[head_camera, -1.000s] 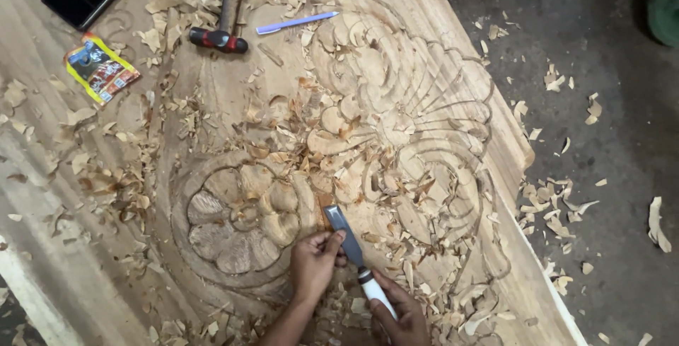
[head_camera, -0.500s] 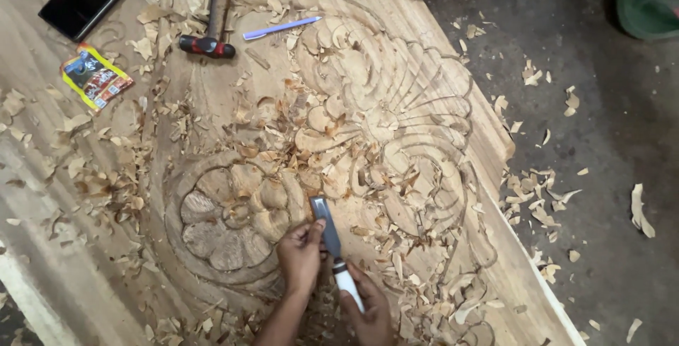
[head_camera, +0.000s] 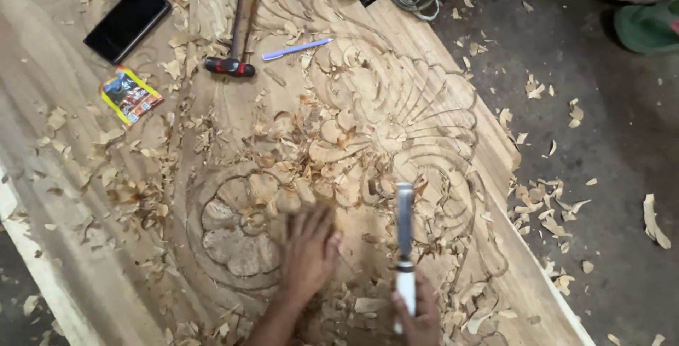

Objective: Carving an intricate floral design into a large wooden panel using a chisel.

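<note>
At ten o'clock a black phone [head_camera: 127,22] and a snack packet [head_camera: 131,95] lie on the carved wooden panel [head_camera: 85,176]; at twelve, a mallet [head_camera: 239,27] and a pen [head_camera: 297,49]. Our left hand [head_camera: 308,250] lies flat, fingers released, on the shavings [head_camera: 304,148] beside the flower relief [head_camera: 240,236]. Our right hand [head_camera: 417,310] is clenched around the chisel [head_camera: 404,247] at six o'clock, blade pointing to twelve. We judge a slip could gouge the scrollwork or nick the left hand nearby. Open room lies rightward, past the panel's edge, on the floor [head_camera: 608,176].
</note>
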